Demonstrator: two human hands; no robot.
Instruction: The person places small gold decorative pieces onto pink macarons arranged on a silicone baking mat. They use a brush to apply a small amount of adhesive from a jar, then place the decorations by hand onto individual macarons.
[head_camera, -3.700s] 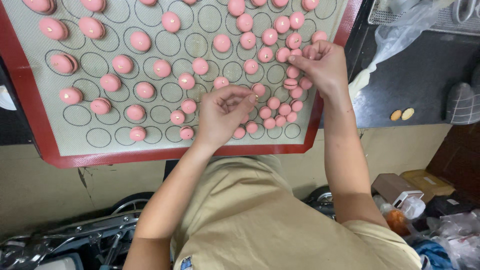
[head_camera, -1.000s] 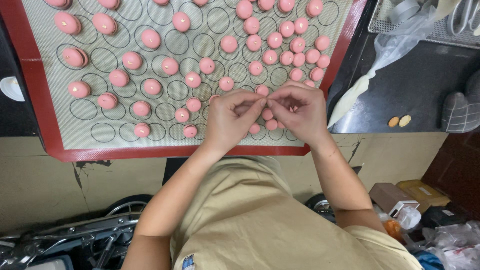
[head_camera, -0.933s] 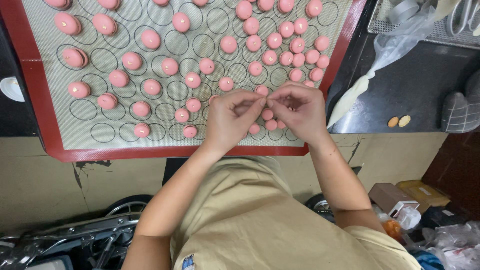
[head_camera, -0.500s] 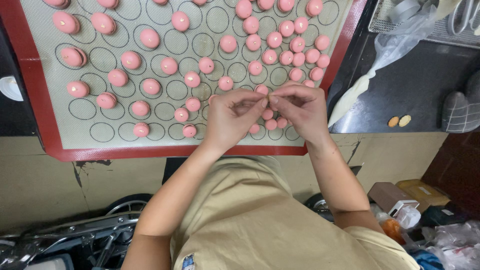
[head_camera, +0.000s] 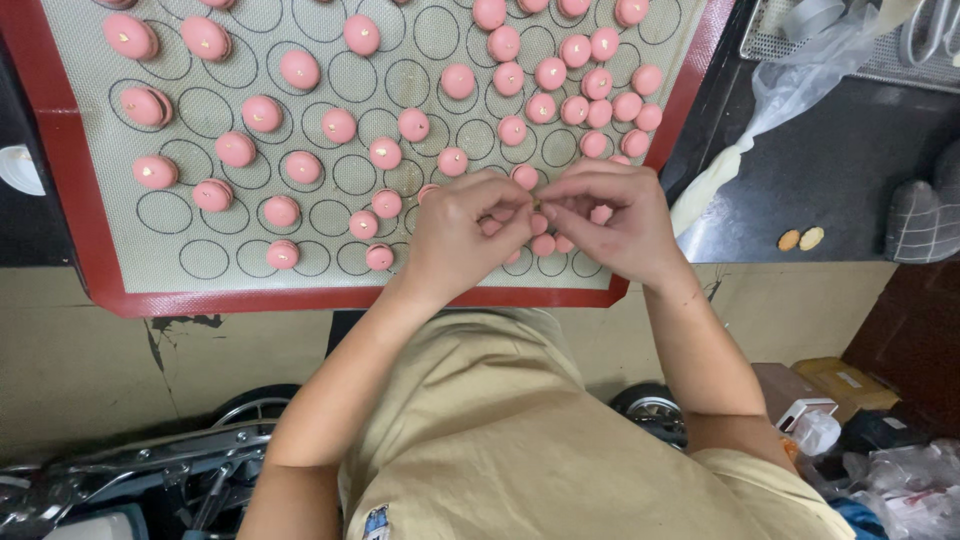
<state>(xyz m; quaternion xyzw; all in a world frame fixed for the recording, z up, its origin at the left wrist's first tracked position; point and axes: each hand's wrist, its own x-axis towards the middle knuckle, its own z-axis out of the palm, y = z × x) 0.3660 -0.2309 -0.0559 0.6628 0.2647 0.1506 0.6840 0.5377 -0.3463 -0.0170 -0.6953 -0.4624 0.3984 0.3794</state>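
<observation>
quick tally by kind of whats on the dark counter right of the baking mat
piping bag: 1
small tan rounds: 2
grey checked oven mitt: 1
metal mesh tray: 1
total: 5

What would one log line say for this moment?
left hand | right hand | fingertips meet over pink macarons | red-edged mat
</observation>
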